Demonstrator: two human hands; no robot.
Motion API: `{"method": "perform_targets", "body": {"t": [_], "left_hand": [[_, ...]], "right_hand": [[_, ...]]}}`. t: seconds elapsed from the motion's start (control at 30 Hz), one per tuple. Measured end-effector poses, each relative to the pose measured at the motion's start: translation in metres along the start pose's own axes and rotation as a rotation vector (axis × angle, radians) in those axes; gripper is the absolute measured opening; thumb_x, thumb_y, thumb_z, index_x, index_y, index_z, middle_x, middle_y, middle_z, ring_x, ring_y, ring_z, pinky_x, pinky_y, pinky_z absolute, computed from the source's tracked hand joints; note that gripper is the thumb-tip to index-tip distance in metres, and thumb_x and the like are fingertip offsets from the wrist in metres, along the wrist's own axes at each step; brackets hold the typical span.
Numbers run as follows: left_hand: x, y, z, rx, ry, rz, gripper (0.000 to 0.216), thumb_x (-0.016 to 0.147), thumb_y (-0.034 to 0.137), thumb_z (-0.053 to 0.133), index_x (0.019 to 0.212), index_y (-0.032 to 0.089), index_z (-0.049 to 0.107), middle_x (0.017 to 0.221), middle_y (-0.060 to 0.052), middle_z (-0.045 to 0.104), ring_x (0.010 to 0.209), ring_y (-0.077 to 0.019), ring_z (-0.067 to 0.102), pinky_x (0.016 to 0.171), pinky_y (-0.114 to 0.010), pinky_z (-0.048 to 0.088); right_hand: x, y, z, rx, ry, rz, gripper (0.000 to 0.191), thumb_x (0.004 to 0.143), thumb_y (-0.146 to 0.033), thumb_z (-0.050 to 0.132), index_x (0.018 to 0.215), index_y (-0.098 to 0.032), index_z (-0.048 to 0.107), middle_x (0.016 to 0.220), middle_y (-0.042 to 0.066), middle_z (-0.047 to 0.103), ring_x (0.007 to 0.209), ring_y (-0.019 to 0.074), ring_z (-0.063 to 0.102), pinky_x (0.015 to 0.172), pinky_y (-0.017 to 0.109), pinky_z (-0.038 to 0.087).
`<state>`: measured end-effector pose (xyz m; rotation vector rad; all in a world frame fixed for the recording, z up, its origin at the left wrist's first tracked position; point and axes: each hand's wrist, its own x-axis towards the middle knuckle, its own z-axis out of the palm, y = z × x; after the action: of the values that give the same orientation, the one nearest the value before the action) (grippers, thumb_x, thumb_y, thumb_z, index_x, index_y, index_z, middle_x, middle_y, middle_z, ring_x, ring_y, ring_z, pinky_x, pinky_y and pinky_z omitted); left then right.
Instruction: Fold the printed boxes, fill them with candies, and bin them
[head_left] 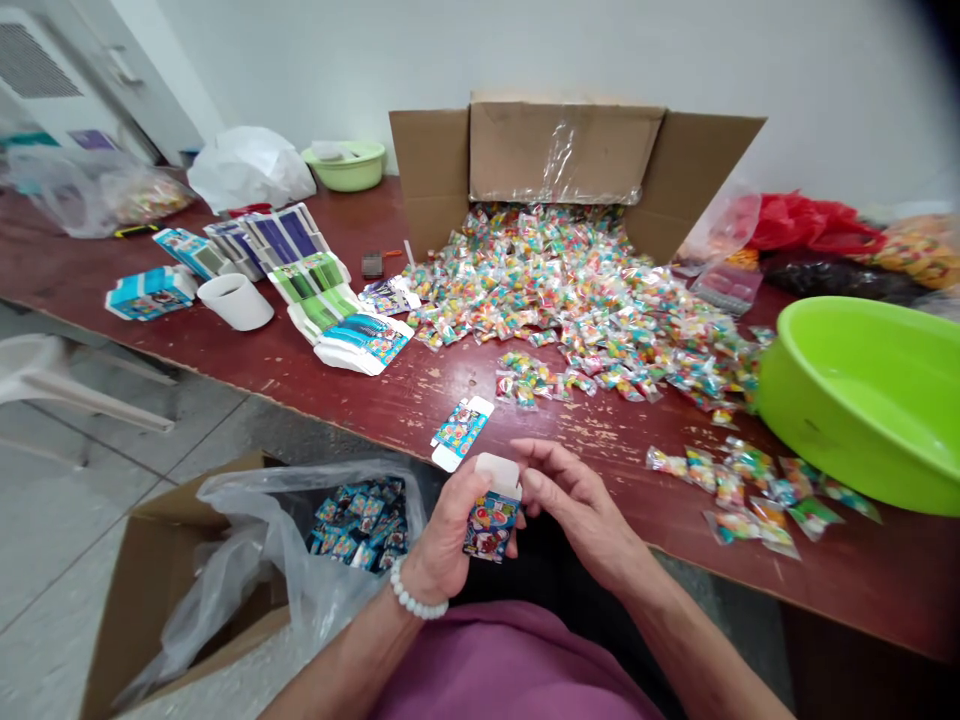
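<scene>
Your small box (491, 522), lower centre, is thin printed card; the basin (847, 435), far right, is smooth, glossy plastic.

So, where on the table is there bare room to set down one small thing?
Bare table shows between the row of flattened cartons and the single flat carton, and between the right hand and the candy pile. It is crowded before the cardboard box, where the pile spreads toward the green basin.
</scene>
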<state>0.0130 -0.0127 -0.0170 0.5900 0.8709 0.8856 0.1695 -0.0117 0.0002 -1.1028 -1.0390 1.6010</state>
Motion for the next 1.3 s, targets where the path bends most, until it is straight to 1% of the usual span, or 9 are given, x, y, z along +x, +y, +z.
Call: {"method": "perform_targets", "body": {"t": [0.23, 0.37, 0.47, 0.63, 0.83, 0.97, 1.07, 1.17, 1.3], "left_hand": [[-0.001, -0.005, 0.001, 0.005, -0.012, 0.042, 0.039, 0.084, 0.046, 0.064, 0.109, 0.016, 0.060, 0.073, -0.003, 0.066, 0.058, -0.0158, 0.063, 0.046, -0.024, 0.052], [0.002, -0.003, 0.000, -0.115, -0.095, -0.083, 0.048, 0.089, 0.057, 0.051, 0.116, 0.017, 0.057, 0.071, -0.003, 0.065, 0.053, -0.0170, 0.064, 0.043, -0.025, 0.050], [0.005, -0.001, -0.001, -0.181, -0.111, -0.148, 0.047, 0.090, 0.058, 0.048, 0.114, 0.019, 0.058, 0.070, -0.001, 0.064, 0.045, -0.0156, 0.062, 0.039, -0.025, 0.049], [0.007, -0.005, 0.001, -0.099, -0.065, -0.063, 0.036, 0.091, 0.046, 0.054, 0.115, 0.020, 0.060, 0.079, -0.001, 0.067, 0.046, -0.0134, 0.062, 0.038, -0.023, 0.048], [0.005, -0.004, 0.001, -0.030, -0.044, -0.142, 0.074, 0.088, 0.071, 0.039, 0.131, 0.014, 0.057, 0.064, -0.004, 0.066, 0.042, -0.0137, 0.058, 0.038, -0.021, 0.045], [0.006, 0.002, -0.003, -0.044, -0.010, -0.107, 0.060, 0.089, 0.058, 0.052, 0.130, 0.015, 0.061, 0.089, -0.009, 0.073, 0.050, -0.0141, 0.062, 0.039, -0.023, 0.048], [0.008, 0.004, -0.002, -0.116, 0.009, -0.115, 0.043, 0.085, 0.039, 0.060, 0.121, 0.015, 0.067, 0.105, -0.009, 0.072, 0.057, -0.0125, 0.064, 0.046, -0.023, 0.051], [0.006, 0.007, -0.010, -0.105, 0.088, -0.052, 0.036, 0.084, 0.034, 0.062, 0.113, 0.015, 0.069, 0.101, -0.007, 0.072, 0.065, -0.0127, 0.066, 0.059, -0.023, 0.054], [-0.014, 0.017, -0.059, 0.424, 0.287, 0.063, 0.046, 0.090, 0.053, 0.048, 0.120, 0.021, 0.064, 0.083, -0.004, 0.070, 0.065, -0.0176, 0.066, 0.057, -0.027, 0.050]], "right_hand": [[0.005, 0.001, 0.000, -0.017, -0.157, 0.058, 0.033, 0.081, -0.046, 0.073, 0.100, -0.021, 0.067, 0.081, 0.000, 0.067, 0.054, 0.0109, 0.059, 0.051, 0.024, 0.051], [0.006, 0.002, -0.005, -0.324, -0.043, -0.268, 0.015, 0.088, -0.036, 0.067, 0.090, -0.023, 0.072, 0.084, 0.003, 0.069, 0.065, 0.0142, 0.063, 0.059, 0.027, 0.053], [0.005, 0.005, -0.009, -0.568, -0.075, -0.474, 0.012, 0.090, -0.031, 0.065, 0.091, -0.025, 0.075, 0.093, 0.006, 0.072, 0.085, 0.0204, 0.068, 0.075, 0.032, 0.054], [0.004, 0.010, -0.007, -0.548, -0.013, -0.311, 0.009, 0.087, -0.031, 0.068, 0.088, -0.022, 0.072, 0.082, 0.004, 0.068, 0.065, 0.0155, 0.064, 0.059, 0.027, 0.052], [0.013, 0.001, 0.000, -0.107, -0.152, -0.039, 0.022, 0.085, -0.036, 0.069, 0.077, -0.016, 0.066, 0.092, 0.005, 0.069, 0.052, 0.0088, 0.057, 0.044, 0.022, 0.047], [0.008, 0.009, 0.004, -0.197, -0.143, -0.147, 0.019, 0.089, -0.036, 0.066, 0.084, -0.018, 0.070, 0.096, 0.006, 0.067, 0.060, 0.0121, 0.062, 0.050, 0.026, 0.052], [0.000, 0.021, 0.010, -0.438, -0.086, -0.353, 0.015, 0.088, -0.034, 0.068, 0.098, -0.022, 0.070, 0.102, 0.007, 0.064, 0.093, 0.0220, 0.065, 0.077, 0.036, 0.056], [-0.003, 0.030, 0.014, -0.548, -0.067, -0.435, 0.032, 0.081, -0.034, 0.075, 0.110, -0.024, 0.065, 0.116, 0.009, 0.060, 0.113, 0.0260, 0.056, 0.090, 0.039, 0.051], [0.005, 0.034, -0.001, -0.511, 0.008, -0.314, 0.041, 0.085, -0.039, 0.069, 0.122, -0.025, 0.057, 0.122, 0.009, 0.057, 0.106, 0.0226, 0.058, 0.085, 0.036, 0.051]]}}
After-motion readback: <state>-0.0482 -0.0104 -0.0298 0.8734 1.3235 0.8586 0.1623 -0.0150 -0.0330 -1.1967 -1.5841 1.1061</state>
